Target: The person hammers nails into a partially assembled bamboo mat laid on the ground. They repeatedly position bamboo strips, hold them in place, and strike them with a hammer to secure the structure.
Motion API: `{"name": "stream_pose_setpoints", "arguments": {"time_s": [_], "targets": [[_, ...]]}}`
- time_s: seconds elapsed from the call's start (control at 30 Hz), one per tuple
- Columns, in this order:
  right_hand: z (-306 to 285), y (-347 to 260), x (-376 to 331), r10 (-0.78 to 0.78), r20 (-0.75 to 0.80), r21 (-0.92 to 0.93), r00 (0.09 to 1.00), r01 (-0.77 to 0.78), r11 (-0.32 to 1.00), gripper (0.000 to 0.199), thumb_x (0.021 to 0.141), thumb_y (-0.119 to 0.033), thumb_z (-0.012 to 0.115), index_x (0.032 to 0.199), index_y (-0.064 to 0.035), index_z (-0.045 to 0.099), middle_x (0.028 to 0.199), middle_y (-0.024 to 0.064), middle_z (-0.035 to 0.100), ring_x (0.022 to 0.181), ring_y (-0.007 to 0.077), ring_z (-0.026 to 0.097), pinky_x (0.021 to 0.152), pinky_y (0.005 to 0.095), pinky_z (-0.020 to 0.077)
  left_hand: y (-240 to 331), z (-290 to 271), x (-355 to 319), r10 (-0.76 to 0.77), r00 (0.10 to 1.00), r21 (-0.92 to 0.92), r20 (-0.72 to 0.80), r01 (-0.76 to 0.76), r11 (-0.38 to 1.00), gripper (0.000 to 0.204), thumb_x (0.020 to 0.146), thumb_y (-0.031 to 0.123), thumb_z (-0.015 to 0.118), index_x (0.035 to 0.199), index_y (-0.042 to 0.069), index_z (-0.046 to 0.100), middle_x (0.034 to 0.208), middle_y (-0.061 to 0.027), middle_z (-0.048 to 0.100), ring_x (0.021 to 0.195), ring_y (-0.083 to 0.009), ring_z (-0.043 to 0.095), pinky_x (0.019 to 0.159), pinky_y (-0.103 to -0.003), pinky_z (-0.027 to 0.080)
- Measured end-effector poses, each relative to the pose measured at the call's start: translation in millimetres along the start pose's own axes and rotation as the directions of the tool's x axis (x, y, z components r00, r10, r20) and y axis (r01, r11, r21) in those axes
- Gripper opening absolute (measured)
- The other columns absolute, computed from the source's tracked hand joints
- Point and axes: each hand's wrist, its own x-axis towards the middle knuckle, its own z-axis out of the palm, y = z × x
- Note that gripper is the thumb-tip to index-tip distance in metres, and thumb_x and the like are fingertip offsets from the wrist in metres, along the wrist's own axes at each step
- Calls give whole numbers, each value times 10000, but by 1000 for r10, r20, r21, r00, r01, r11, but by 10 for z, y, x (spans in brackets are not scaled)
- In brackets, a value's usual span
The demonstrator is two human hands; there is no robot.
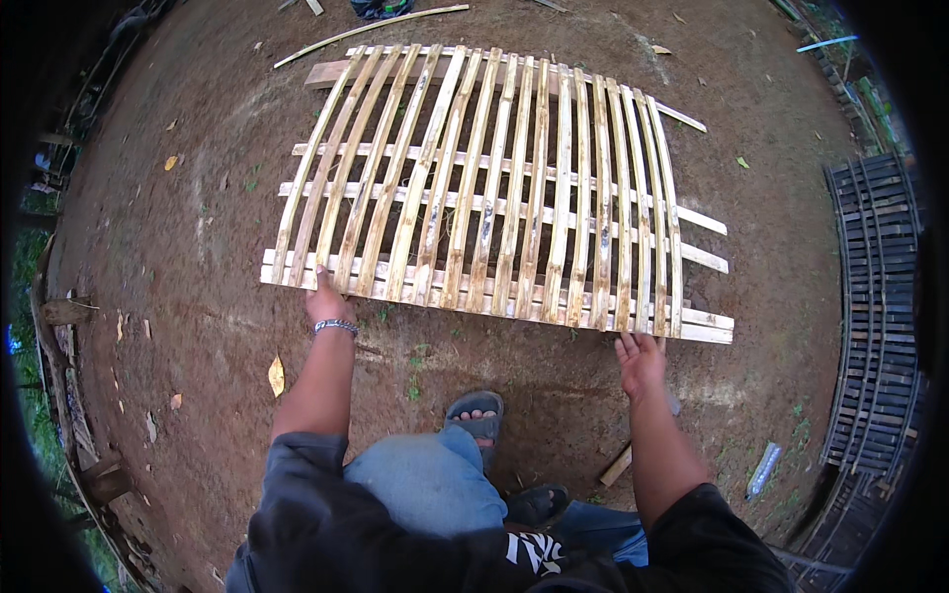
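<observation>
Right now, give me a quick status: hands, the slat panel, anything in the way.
Left hand on near edge of bamboo slat panel; right hand at its near right corner. Panel flat on dirt ground. Nothing on top of it.

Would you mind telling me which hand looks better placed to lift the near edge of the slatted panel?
Probably the left hand: its fingers already rest on the slatted panel. The right hand sits just below the near edge, palm open.

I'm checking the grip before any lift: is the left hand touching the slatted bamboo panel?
Touching. The head view shows the left hand with its fingers laid over the near edge of the bamboo panel.
</observation>
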Motion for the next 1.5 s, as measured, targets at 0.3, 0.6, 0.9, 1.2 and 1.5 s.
{"name": "stream_pose_setpoints", "arguments": {"time_s": [0.3,0.6,0.9,1.2,1.5], "targets": [[88,783,-177,-439,468,-868,767,305,-392,833,817,-405,867,1449,7,512,1450,316,512,1407,478,448,1219,585,302,404,113,-392,-166,984,-88,57,171,981,424,1119,290,481,1436,9,477,1399,-162,603,1235,-336,639,1029,-555,556],[636,807,405,83,290,-757,954,281,-590,994,879,-764,628,1595,-107,415,1646,192,388,1560,403,291,1211,786,66,458,-34,-259,-67,983,-174,168,97,980,417,1107,186,461,1481,4,433,1391,-195,587,1303,-369,593,1117,-576,506],[668,923,676,6,390,-842,921,359,-403,948,888,-659,715,1660,-292,306,1734,66,269,1598,285,251,1307,535,207,439,-49,-177,5,983,-118,184,17,993,350,1119,153,427,1426,-12,454,1358,-207,602,1235,-343,645,1022,-505,611],[373,1149,1469,-268,762,-645,590,731,-223,693,1054,-517,513,1622,-142,383,1670,149,384,1539,352,354,1286,480,250,506,13,-242,34,986,-134,165,-12,991,353,1122,108,421,1449,-24,444,1412,-210,585,1280,-358,624,1090,-535,570],[424,942,1768,-254,737,-676,627,673,-300,699,1048,-510,531,1622,-141,382,1668,159,382,1542,362,345,1286,494,245,562,23,-373,38,986,-112,164,-20,994,378,1128,113,403,1477,-30,437,1452,-231,548,1333,-378,584,1122,-551,545]]}}
